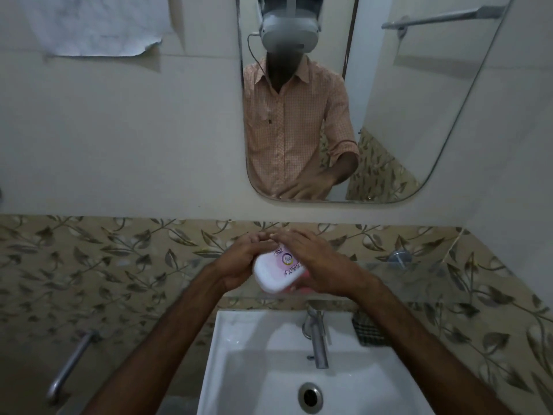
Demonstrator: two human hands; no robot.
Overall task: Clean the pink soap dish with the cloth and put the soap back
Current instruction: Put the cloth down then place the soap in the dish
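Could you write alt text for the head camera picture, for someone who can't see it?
Two bare hands, left hand and right hand, hold a white-lidded pink plastic soap dish above a white ceramic sink with a steel tap. A checked cloth lies on the sink's right rim, and a wall mirror reflects the person.

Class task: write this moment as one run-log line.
left hand + right hand: both on soap dish | dish: held above sink | cloth: on sink edge, untouched | tap: no water visible
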